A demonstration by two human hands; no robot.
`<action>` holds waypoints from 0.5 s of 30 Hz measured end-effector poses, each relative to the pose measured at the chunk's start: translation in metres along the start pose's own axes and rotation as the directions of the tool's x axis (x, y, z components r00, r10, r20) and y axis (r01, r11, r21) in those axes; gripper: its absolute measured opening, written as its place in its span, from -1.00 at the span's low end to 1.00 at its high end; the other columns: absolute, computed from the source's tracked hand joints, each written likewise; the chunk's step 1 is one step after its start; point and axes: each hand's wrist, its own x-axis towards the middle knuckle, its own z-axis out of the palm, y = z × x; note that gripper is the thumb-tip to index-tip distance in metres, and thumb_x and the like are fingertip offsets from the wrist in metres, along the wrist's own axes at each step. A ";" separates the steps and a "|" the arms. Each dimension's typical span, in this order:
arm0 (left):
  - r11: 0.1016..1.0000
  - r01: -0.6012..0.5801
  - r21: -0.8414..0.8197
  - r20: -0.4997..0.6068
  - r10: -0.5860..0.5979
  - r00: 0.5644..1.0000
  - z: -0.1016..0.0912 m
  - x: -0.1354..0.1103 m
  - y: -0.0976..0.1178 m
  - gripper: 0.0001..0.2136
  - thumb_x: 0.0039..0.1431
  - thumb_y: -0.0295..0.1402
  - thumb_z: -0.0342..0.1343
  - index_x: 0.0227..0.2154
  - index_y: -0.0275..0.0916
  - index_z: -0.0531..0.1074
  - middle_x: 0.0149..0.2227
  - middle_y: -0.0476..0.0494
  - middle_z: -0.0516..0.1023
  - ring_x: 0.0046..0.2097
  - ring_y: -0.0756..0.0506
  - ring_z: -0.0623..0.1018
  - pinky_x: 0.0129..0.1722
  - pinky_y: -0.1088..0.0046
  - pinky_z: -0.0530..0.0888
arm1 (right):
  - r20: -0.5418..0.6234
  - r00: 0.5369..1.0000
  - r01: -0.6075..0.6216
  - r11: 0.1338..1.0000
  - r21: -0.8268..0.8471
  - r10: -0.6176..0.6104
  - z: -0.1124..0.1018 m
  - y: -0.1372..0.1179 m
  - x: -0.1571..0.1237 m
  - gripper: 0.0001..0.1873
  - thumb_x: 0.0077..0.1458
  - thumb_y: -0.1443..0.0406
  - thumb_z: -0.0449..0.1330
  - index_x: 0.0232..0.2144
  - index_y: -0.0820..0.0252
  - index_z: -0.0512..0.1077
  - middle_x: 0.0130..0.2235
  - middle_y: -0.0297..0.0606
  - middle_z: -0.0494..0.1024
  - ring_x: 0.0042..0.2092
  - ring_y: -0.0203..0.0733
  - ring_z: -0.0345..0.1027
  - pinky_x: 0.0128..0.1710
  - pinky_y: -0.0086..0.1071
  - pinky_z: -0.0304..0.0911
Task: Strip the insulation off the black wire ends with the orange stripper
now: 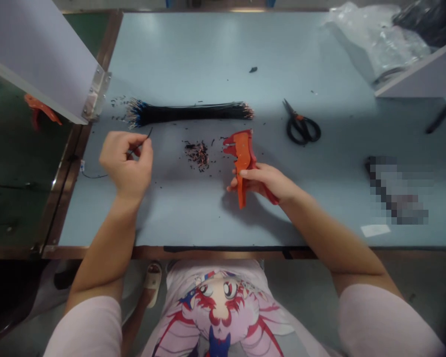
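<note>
Between the thumb and fingers of my left hand (128, 157) is a thin black wire (149, 133). One tip of it sticks up past the fingers, and a length trails out to the left, ending near a small white piece. My right hand (265, 181) is wrapped round the handles of an orange and red wire stripper (242, 151), its jaws facing left. Past both hands lies a bundle of black wires (193, 112), with bared copper ends at the right and blue and silvery ends at the left. A pile of cut insulation bits (197, 156) sits between my hands.
Black-handled scissors (303, 130) lie right of the bundle. Farther right are a blurred-out item (397, 191), a white paper slip (375, 230) and a black tool (440, 118). Clear plastic bags (382, 42) fill the back right. White panels (40, 54) stand at both sides.
</note>
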 end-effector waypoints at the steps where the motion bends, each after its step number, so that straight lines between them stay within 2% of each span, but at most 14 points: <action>1: 1.000 -0.001 0.003 -0.004 0.001 1.000 -0.002 0.002 -0.001 -0.95 0.11 -0.37 0.12 -0.45 -0.14 0.44 -0.48 0.01 0.36 -0.40 0.02 0.36 -0.42 0.37 0.24 | 0.035 0.999 -0.039 0.999 0.015 0.039 0.004 0.003 0.001 -0.70 -0.07 0.24 0.31 -0.30 0.30 0.40 -0.37 -0.14 0.58 -0.27 -0.01 0.53 -0.22 -0.19 0.42; 4: 1.000 0.011 -0.010 -0.032 -0.012 0.999 -0.004 0.003 -0.001 -0.95 0.10 -0.39 0.12 -0.45 -0.14 0.42 -0.46 0.01 0.37 -0.41 0.02 0.36 -0.44 0.36 0.23 | 0.154 0.976 -0.156 0.988 0.004 0.153 0.020 0.012 0.010 -0.70 -0.09 0.25 0.32 -0.31 0.30 0.39 -0.38 -0.14 0.58 -0.29 -0.03 0.54 -0.23 -0.21 0.42; 6: 1.000 0.017 -0.022 -0.051 -0.018 0.999 -0.003 0.002 0.001 -0.94 0.07 -0.43 0.14 -0.46 -0.14 0.42 -0.46 0.00 0.39 -0.43 0.02 0.35 -0.47 0.37 0.23 | 0.194 0.967 -0.161 0.987 -0.024 0.163 0.027 0.015 0.021 -0.71 -0.11 0.28 0.33 -0.31 0.29 0.39 -0.38 -0.14 0.58 -0.28 -0.05 0.52 -0.26 -0.23 0.43; 8: 0.999 0.015 -0.032 -0.051 -0.017 0.999 -0.001 0.001 0.003 -0.93 0.06 -0.45 0.14 -0.47 -0.15 0.41 -0.47 -0.01 0.40 -0.45 0.02 0.36 -0.48 0.38 0.23 | 0.163 0.984 -0.075 0.997 -0.007 0.075 0.030 0.012 0.034 -0.73 -0.12 0.31 0.32 -0.33 0.27 0.39 -0.37 -0.15 0.57 -0.26 -0.06 0.51 -0.26 -0.23 0.42; 9: 0.999 0.016 -0.035 -0.046 -0.018 0.999 0.000 0.001 0.004 -0.93 0.06 -0.45 0.15 -0.47 -0.15 0.41 -0.46 -0.01 0.40 -0.45 0.02 0.36 -0.48 0.39 0.24 | 0.121 0.993 0.008 1.000 0.019 -0.010 0.029 0.008 0.040 -0.76 -0.12 0.33 0.31 -0.34 0.27 0.39 -0.37 -0.17 0.57 -0.24 -0.07 0.50 -0.22 -0.23 0.41; 11: 0.999 0.025 -0.040 -0.030 -0.026 0.999 0.001 0.000 0.004 -0.94 0.06 -0.44 0.14 -0.46 -0.15 0.41 -0.46 -0.01 0.41 -0.45 0.02 0.36 -0.47 0.39 0.25 | 0.046 0.986 0.156 0.984 0.085 -0.161 0.025 -0.001 0.046 -0.79 -0.12 0.35 0.29 -0.36 0.25 0.39 -0.39 -0.20 0.56 -0.20 -0.06 0.50 -0.14 -0.21 0.38; 12: 0.999 0.029 -0.045 -0.018 -0.030 0.999 0.001 0.000 0.004 -0.95 0.07 -0.43 0.14 -0.46 -0.15 0.41 -0.46 0.00 0.41 -0.45 0.02 0.36 -0.46 0.39 0.26 | 0.034 0.981 0.186 0.975 0.120 -0.191 0.022 -0.005 0.046 -0.80 -0.11 0.35 0.28 -0.36 0.25 0.38 -0.39 -0.21 0.56 -0.18 -0.04 0.50 -0.12 -0.19 0.37; 13: 0.998 0.034 -0.053 -0.007 -0.034 0.999 0.002 -0.001 0.004 -0.95 0.07 -0.42 0.14 -0.46 -0.15 0.41 -0.46 0.00 0.41 -0.46 0.02 0.36 -0.46 0.39 0.27 | 0.045 0.982 0.173 0.972 0.156 -0.182 0.020 -0.009 0.042 -0.80 -0.10 0.33 0.27 -0.35 0.25 0.38 -0.39 -0.21 0.56 -0.17 -0.02 0.50 -0.11 -0.16 0.37; 15: 0.996 0.037 -0.079 0.010 -0.037 0.999 0.003 -0.002 0.004 -0.95 0.08 -0.41 0.14 -0.46 -0.15 0.41 -0.46 0.00 0.40 -0.47 0.03 0.35 -0.47 0.39 0.26 | 0.112 0.989 0.069 0.976 0.208 -0.094 0.017 -0.009 0.026 -0.74 -0.08 0.30 0.26 -0.30 0.27 0.38 -0.36 -0.19 0.57 -0.18 0.04 0.51 -0.14 -0.09 0.38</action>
